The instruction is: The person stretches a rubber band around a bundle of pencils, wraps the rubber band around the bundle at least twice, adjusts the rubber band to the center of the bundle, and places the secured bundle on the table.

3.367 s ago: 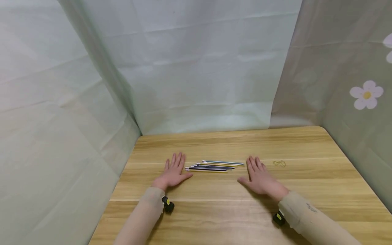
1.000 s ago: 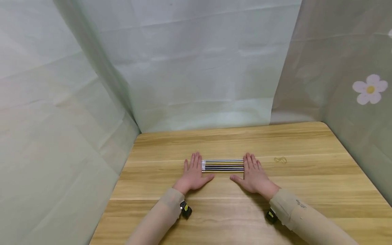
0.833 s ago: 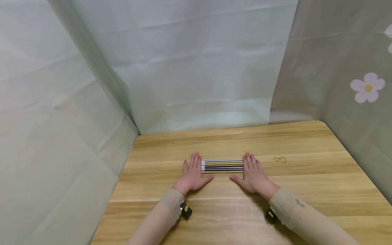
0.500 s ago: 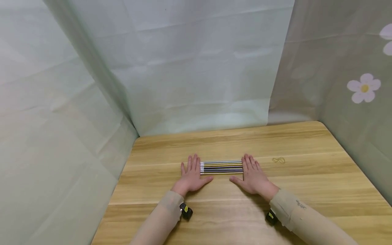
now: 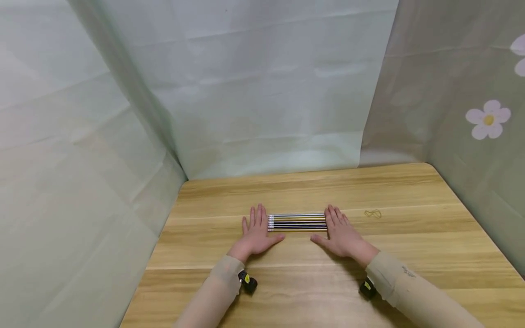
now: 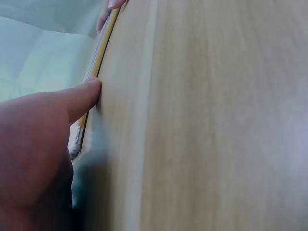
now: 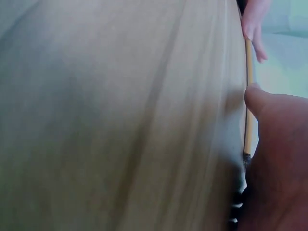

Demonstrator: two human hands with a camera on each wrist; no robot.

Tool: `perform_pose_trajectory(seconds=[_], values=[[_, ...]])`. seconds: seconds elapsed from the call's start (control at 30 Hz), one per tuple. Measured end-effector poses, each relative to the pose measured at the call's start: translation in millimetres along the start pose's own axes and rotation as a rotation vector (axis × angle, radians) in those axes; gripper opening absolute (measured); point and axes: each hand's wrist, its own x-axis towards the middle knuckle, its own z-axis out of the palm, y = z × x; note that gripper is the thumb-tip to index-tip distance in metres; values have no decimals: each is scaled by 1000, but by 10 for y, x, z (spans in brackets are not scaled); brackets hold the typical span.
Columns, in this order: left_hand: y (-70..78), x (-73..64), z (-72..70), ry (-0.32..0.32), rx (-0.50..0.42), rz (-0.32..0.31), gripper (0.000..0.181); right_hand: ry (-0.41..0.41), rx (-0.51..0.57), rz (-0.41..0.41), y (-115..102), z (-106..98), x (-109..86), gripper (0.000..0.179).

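Note:
Several pencils (image 5: 297,222), in yellow and dark colours with white eraser ends on the left, lie side by side on the wooden table. My left hand (image 5: 255,234) rests flat with straight fingers, its index-finger side against the eraser ends. At the opposite ends my right hand (image 5: 342,234) lies flat too, fingers along the tips and thumb out to the side. The left wrist view shows the nearest yellow pencil (image 6: 102,48) passing behind my left thumb (image 6: 82,98). In the right wrist view a dark end of the yellow pencil (image 7: 248,134) shows near my palm.
A thin yellowish rubber band (image 5: 373,213) lies twisted on the table, right of my right hand. Pale cloth walls (image 5: 262,114) stand behind and beside the table (image 5: 307,287). A wrist camera (image 5: 248,282) sits under each forearm.
From a staggered layout, the pencils have become lined up at both ends. My left hand has moved right to meet the erasers. Lately my right hand has shifted and turned slightly.

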Motion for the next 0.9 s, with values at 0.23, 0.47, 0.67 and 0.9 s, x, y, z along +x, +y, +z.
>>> perform_pose_trajectory(seconds=[0.23, 0.47, 0.67, 0.9], values=[[64, -51, -124, 129, 50, 199, 116, 88, 61, -118, 81, -84, 58, 103], [367, 29, -317, 154, 213, 326, 94, 109, 9, -311, -35, -259, 321, 81], [589, 199, -395, -21, 320, 244, 108, 34, -118, -343, -132, -283, 581, 90], [687, 395, -390, -103, 319, 144, 98, -92, -85, -243, -217, -358, 770, 89]])
